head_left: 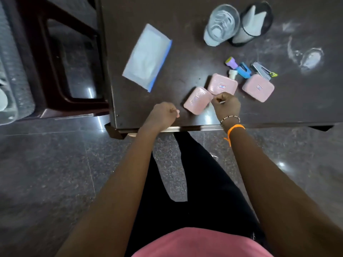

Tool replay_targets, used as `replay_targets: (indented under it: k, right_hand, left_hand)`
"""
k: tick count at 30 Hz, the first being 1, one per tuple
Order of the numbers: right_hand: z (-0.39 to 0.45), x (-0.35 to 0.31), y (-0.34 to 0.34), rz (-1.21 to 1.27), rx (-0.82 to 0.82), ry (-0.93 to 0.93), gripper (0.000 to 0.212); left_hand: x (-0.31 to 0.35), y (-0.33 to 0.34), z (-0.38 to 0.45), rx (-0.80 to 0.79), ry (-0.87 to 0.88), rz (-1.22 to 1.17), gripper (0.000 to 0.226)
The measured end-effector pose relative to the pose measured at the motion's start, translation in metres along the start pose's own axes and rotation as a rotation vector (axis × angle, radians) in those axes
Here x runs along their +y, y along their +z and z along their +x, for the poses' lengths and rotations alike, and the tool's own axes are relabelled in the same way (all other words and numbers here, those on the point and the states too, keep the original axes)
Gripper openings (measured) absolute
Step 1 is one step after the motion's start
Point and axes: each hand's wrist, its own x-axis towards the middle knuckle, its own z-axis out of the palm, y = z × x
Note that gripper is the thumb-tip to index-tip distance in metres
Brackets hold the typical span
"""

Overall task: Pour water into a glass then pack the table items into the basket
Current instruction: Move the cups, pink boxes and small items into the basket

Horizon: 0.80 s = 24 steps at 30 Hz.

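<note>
Both of my fists sit at the near table edge (185, 129), low in the middle of the frame: my left hand (161, 113) is curled shut and holds nothing that I can see, while my right hand (226, 104) is curled too, beside the nearest pink packet (197, 100); whether it pinches a corner of that or of the middle pink packet (222, 84) I cannot tell. A third pink packet (258, 88) lies right of centre. These look light, stiff-cornered and a bit slick in their wrapping, so I judge a grip across the short sides is best. Above them, small stationery pieces (243, 69) seem hard and easy to pinch. At the upper right the glass (221, 25) looks fragile and slippery; I would take it round the wall, upright. The flat blue pouch (147, 57), upper centre, looks soft and floppy.
</note>
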Motion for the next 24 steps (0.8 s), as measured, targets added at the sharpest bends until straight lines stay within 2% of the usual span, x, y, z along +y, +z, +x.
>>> replay_targets:
  k: [2, 7, 8, 10, 13, 15, 18, 24]
  right_hand:
    - [0.012, 0.012, -0.009, 0.027, 0.024, 0.052, 0.015]
    - [0.048, 0.034, -0.016, 0.108, 0.037, 0.23, 0.016]
    - [0.054, 0.035, -0.017, 0.142, 0.018, 0.274, 0.009]
    - [0.064, 0.039, -0.015, 0.229, -0.025, 0.364, 0.023]
    - [0.071, 0.04, -0.012, 0.288, -0.047, 0.45, 0.018]
    - [0.076, 0.039, -0.013, 0.321, -0.094, 0.473, 0.014]
    - [0.081, 0.038, -0.014, 0.335, -0.137, 0.474, 0.034]
    - [0.071, 0.026, -0.008, 0.373, -0.173, 0.517, 0.032]
  left_hand:
    - [0.014, 0.014, 0.013, 0.012, 0.004, 0.051, 0.02]
    - [0.028, 0.035, 0.043, -0.022, 0.015, 0.075, 0.04]
    - [0.028, 0.039, 0.049, -0.019, -0.007, 0.076, 0.04]
    - [0.027, 0.046, 0.057, 0.036, -0.067, 0.08, 0.031]
    - [0.022, 0.056, 0.068, 0.127, -0.128, 0.028, 0.019]
    - [0.02, 0.058, 0.072, 0.153, -0.12, 0.006, 0.022]
    - [0.019, 0.056, 0.072, 0.126, -0.087, -0.006, 0.025]
    - [0.007, 0.04, 0.057, 0.153, -0.106, -0.022, 0.021]
